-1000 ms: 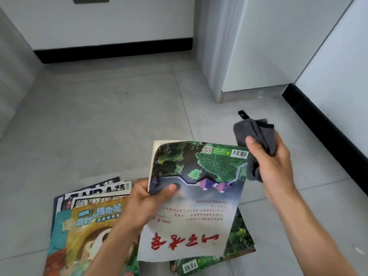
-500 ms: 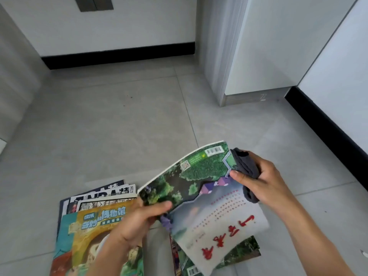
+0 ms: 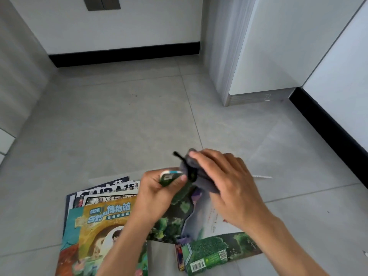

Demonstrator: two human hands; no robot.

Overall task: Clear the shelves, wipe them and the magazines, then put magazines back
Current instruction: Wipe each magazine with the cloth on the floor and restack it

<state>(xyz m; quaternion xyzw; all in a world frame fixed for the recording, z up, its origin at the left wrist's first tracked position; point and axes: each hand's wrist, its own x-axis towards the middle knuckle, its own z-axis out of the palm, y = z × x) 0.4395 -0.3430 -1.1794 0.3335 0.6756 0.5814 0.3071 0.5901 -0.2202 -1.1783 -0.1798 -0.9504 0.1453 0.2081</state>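
Your left hand is pinching the green magazine's top corner while your right hand is gripping the grey cloth against it.

Floor: lt grey tiles w/ thin grout lines, even soft light. White wall at 12 w/ black baseboard & dark grey switch plate at 11. White cabinet w/ grey side panel at 1–2. Second black baseboard runs along wall at 3.
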